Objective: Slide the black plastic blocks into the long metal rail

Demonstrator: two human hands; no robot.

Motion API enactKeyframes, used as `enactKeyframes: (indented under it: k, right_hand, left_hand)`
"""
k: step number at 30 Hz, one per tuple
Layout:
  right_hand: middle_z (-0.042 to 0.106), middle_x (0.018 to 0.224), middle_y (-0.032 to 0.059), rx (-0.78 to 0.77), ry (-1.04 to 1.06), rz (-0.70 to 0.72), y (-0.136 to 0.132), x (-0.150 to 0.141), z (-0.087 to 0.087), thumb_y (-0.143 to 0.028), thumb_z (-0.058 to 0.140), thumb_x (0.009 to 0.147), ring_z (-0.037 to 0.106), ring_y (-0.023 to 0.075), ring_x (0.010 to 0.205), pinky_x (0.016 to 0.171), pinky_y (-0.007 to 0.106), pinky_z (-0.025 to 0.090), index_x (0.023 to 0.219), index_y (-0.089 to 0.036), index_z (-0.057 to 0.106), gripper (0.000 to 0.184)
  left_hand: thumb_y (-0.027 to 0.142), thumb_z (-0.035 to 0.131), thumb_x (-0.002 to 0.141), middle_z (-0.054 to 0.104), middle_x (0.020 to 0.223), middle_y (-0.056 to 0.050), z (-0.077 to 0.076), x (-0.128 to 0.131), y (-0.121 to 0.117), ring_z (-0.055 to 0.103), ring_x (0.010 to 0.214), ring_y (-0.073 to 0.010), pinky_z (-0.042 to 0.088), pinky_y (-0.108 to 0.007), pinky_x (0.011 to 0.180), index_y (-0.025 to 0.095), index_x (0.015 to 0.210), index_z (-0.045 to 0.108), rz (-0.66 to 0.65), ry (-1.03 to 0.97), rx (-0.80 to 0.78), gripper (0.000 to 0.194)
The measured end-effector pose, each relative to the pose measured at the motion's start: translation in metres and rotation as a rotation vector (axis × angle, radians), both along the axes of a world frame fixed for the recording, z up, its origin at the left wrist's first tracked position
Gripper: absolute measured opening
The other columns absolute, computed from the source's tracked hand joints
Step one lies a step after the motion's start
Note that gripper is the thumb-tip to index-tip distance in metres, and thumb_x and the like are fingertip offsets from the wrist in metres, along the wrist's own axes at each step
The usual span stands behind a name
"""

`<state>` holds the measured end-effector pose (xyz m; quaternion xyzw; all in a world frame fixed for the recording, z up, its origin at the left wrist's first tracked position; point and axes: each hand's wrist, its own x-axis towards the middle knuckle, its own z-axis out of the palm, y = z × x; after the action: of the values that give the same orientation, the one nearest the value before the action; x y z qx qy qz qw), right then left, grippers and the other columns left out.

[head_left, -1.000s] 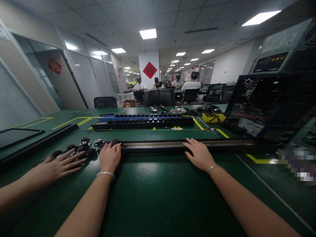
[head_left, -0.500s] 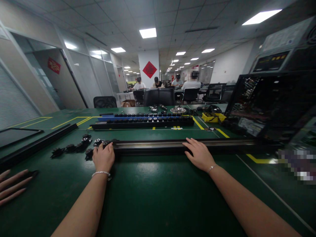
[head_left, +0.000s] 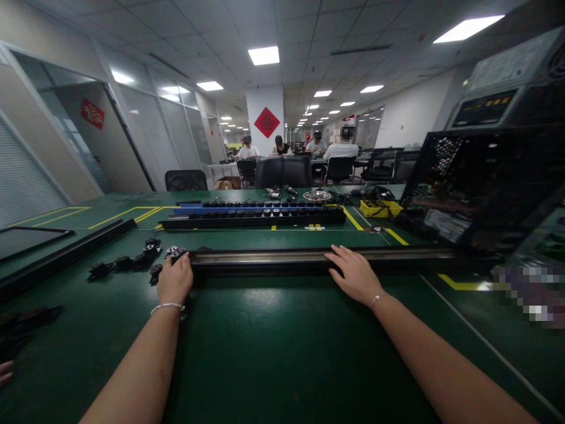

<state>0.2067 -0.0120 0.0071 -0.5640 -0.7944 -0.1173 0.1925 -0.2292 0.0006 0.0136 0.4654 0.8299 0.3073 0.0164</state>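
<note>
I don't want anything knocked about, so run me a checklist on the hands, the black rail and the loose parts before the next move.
1. Right hand on the black rail: ok, fingers laid over it.
2. Left hand at the rail's left end: ok.
3. Whether the left hand grips a small part: cannot tell, the hand hides it.
4. Loose black parts well away from the left hand: not ok, some lie right beside it.
5. Co-worker's fingers clear of the rail: ok, at the picture's left edge.
6. Rail's right end clear of the black case: cannot tell, too dark there.
</note>
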Motion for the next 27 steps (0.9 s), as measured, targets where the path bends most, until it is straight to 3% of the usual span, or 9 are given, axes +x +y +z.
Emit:
enactKeyframes:
  k: [8,20,27]
  right_hand:
    - [0.046,0.139,0.0067,0.009,0.005,-0.004,0.001,0.001,-0.002,-0.032,0.043,0.086,0.039,0.0243,0.129,0.102,0.045,0.034,0.126,-0.025,0.053,0.042]
    - [0.045,0.139,0.0058,-0.011,0.013,-0.021,-0.002,0.002,0.0,-0.033,0.041,0.087,0.042,0.024,0.125,0.101,0.044,0.035,0.126,-0.024,0.053,0.042]
    - [0.046,0.139,0.006,-0.01,0.019,-0.021,-0.002,0.002,0.0,-0.032,0.041,0.087,0.043,0.0235,0.124,0.1,0.043,0.036,0.125,-0.024,0.054,0.041]
  left_hand:
    - [0.048,0.021,0.089,0.035,0.143,-0.015,-0.005,-0.01,0.004,0.036,0.128,-0.0351,0.028,-0.047,0.107,0.02,0.129,0.053,-0.014,-0.046,0.039,0.058]
    - [0.046,0.022,0.09,0.038,0.141,-0.013,0.001,-0.016,0.005,0.037,0.128,-0.0328,0.029,-0.046,0.106,0.02,0.126,0.055,-0.005,-0.075,0.052,0.055]
    - [0.048,0.021,0.089,0.039,0.14,-0.019,-0.003,-0.028,0.005,0.037,0.128,-0.0353,0.033,-0.049,0.103,0.014,0.124,0.055,0.112,-0.092,0.025,0.06]
